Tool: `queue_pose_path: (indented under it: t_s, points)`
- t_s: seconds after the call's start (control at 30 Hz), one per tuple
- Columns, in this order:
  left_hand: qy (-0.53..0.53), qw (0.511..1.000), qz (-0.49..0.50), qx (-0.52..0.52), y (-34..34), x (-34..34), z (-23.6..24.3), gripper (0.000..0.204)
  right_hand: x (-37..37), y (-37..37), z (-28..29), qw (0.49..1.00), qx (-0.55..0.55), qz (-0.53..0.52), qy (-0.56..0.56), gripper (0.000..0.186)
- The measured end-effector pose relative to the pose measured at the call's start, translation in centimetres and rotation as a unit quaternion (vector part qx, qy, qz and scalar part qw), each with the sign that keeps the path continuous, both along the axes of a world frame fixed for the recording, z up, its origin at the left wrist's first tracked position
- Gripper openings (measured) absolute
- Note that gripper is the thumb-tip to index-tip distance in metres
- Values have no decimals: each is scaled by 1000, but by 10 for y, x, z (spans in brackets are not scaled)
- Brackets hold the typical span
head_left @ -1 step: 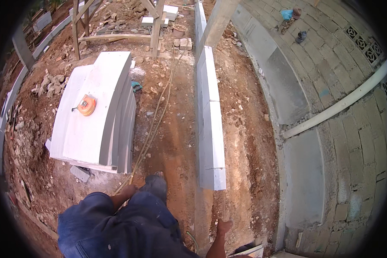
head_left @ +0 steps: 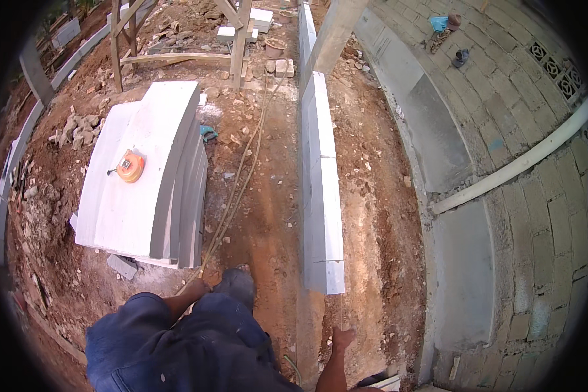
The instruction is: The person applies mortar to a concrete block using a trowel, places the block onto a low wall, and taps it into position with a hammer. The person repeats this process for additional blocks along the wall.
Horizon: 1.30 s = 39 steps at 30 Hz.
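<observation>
My left hand (head_left: 196, 287), half hidden by my dark blue sleeve, hangs beside my leg near two long cords or hoses (head_left: 232, 202) on the dirt; its grip is unclear. My right hand (head_left: 343, 337) is low, just beyond the near end of a low white block wall (head_left: 325, 209), its fingers curled, perhaps on a thin line. An orange tape measure (head_left: 130, 167) lies on a stack of white blocks (head_left: 147, 215) to my front left.
A concrete column (head_left: 330, 42) rises along the block wall. A grey block wall (head_left: 536, 228) with a white pipe (head_left: 516, 166) runs on the right. Timber framing (head_left: 238, 59), a bucket (head_left: 274, 46) and rubble (head_left: 78, 127) are ahead and left.
The view has shifted slightly, so the scene sits a little lower. My right hand has moved slightly forward.
</observation>
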<state>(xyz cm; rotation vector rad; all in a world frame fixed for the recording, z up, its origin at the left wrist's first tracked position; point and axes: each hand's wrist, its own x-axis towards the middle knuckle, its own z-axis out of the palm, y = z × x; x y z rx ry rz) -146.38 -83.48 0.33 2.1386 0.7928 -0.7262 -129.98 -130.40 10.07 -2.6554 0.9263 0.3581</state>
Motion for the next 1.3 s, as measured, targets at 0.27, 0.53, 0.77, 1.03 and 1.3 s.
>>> queue_pose_path:
  t_s: [0.27, 0.53, 0.77, 1.03, 1.3]
  points:
    - [-133, 983, 125, -33, 46, 112, 87, 33, 219, 49, -145, 956, 72, 277, 73, 91]
    - [-21, 979, 205, 0, 36, 138, 78, 31, 296, 132, -68, 955, 26, 290, 61, 52]
    - [-35, 932, 360, 21, 79, 254, 35, 29, 422, 198, -75, 970, 48, 237, -33, 61]
    - [-127, 911, 391, 30, 111, 357, 110, 31, 627, 380, -158, 939, 222, 263, 27, 96]
    - [-19, 940, 335, 57, 142, 387, 86, 32, 684, 528, -259, 878, 176, 431, 111, 95]
